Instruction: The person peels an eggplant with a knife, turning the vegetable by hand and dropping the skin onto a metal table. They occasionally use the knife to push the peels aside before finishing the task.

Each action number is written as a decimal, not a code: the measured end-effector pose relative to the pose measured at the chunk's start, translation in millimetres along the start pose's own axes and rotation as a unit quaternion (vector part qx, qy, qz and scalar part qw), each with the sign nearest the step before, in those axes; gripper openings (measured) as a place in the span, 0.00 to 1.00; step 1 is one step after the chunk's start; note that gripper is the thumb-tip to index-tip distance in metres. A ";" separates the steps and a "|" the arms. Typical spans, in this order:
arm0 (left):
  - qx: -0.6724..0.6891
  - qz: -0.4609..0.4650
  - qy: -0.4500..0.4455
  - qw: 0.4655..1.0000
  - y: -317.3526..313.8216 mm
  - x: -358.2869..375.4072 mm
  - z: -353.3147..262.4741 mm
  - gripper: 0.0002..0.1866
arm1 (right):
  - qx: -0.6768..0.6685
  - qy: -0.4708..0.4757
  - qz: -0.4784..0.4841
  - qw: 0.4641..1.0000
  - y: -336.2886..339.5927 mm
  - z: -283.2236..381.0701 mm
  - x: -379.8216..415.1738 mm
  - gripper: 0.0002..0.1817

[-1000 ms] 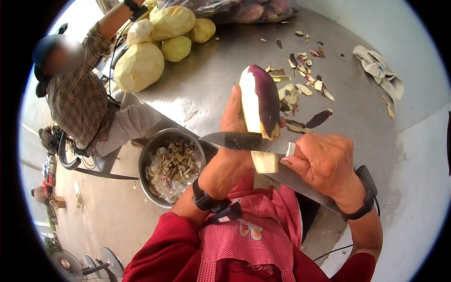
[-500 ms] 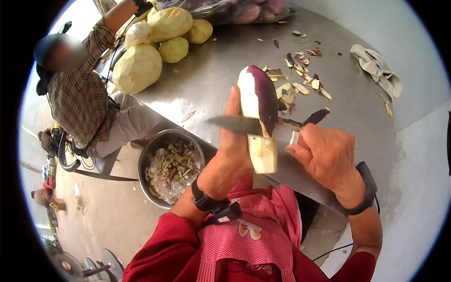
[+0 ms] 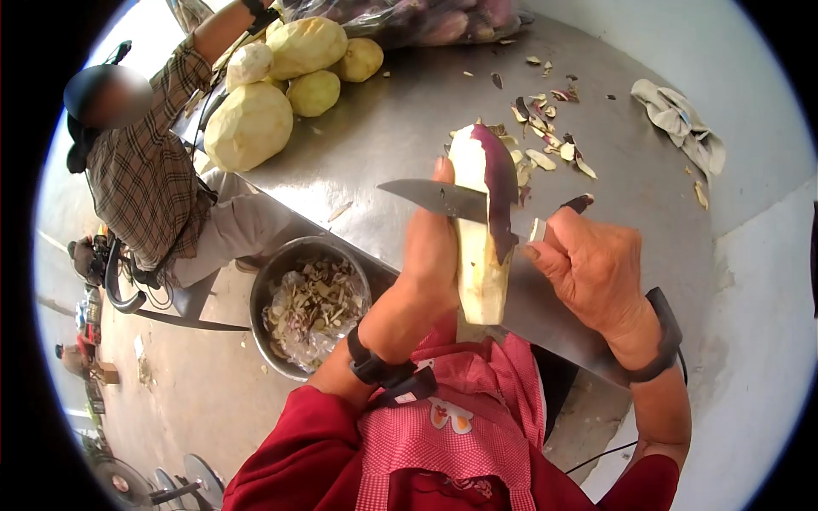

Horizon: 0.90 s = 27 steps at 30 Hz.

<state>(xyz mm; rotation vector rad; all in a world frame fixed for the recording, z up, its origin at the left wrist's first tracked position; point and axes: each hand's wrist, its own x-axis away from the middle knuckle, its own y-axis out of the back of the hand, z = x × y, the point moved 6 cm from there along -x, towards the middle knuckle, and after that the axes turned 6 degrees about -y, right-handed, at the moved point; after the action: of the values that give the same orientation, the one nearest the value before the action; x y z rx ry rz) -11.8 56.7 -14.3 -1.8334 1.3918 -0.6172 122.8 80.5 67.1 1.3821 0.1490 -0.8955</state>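
Observation:
My left hand (image 3: 430, 247) grips a partly peeled eggplant (image 3: 481, 281) from its left side, holding it upright above the table edge. Dark purple skin covers the upper right of the eggplant, while pale flesh shows on the left and below. In my right hand (image 3: 592, 272) is a knife (image 3: 439, 198), with its handle mostly hidden by the fingers. The blade lies across the eggplant near its middle, its tip pointing left past my left hand. A dark strip of peel (image 3: 579, 203) shows just above my right hand.
Peeled pale vegetables (image 3: 249, 126) are piled at the table's far left, beside a plastic bag of purple vegetables (image 3: 443, 25). Peel scraps (image 3: 541, 159) and a cloth (image 3: 677, 119) lie on the metal table (image 3: 383, 128). A metal bowl (image 3: 365, 264) holds peelings. Another person (image 3: 145, 170) sits at left.
The blade has moved up to the eggplant's middle and turned flatter. The eggplant has shifted slightly right and down, with my left hand still around it. More of its lower flesh shows.

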 end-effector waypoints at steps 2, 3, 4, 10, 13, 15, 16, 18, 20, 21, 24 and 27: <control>0.031 0.053 0.023 0.998 1.7 0.0 -0.3 0.27 | 0.007 -0.010 -0.002 1.000 0.2 -3.6 0.8 0.17; 0.061 0.105 0.043 0.992 -8.9 1.5 -3.1 0.27 | 0.020 -0.029 -0.019 0.999 -0.3 -9.7 1.0 0.19; 0.010 0.011 -0.014 1.000 -8.0 1.5 -3.8 0.27 | 0.033 -0.047 -0.035 0.998 -0.8 -16.3 0.9 0.20; -0.009 -0.006 -0.006 1.000 -3.4 1.4 -3.9 0.28 | -0.036 -0.235 -0.018 0.971 -1.8 -80.2 3.0 0.21; -0.042 -0.036 -0.014 0.998 -4.0 1.3 -6.0 0.28 | -0.172 -0.243 -0.005 0.955 3.8 -63.1 -1.1 0.20; -0.048 -0.048 -0.012 0.998 -7.4 1.8 -6.2 0.28 | -0.108 -0.229 0.002 0.967 4.4 -50.2 -1.0 0.20; -0.052 -0.063 -0.008 0.997 -7.3 2.3 -5.6 0.28 | -0.043 -0.216 0.012 0.975 4.4 -45.3 -1.0 0.20; -0.057 -0.060 -0.008 0.997 -6.7 1.6 -4.3 0.28 | -0.006 -0.211 0.000 0.978 5.8 -43.4 -1.2 0.20; -0.061 -0.060 -0.009 0.996 -5.1 1.5 -3.3 0.29 | 0.030 -0.204 -0.009 0.979 7.2 -43.5 -1.3 0.19; -0.067 -0.041 -0.011 0.997 -7.2 1.2 -3.0 0.29 | 0.061 -0.210 -0.022 0.975 9.9 -45.7 -0.8 0.19; -0.078 -0.022 -0.012 0.997 -8.0 -0.4 -1.3 0.30 | 0.054 -0.192 -0.052 0.979 16.1 -43.2 -2.7 0.17; -0.087 -0.009 -0.003 0.996 -7.1 1.4 -3.7 0.29 | -0.043 -0.151 -0.025 0.987 17.6 -27.1 -4.5 0.16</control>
<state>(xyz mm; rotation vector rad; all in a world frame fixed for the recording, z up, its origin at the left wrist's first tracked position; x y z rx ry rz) -9.9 55.4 -6.5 -1.9833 1.4659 -0.5111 141.6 105.3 77.1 1.1515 -0.0100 -1.1166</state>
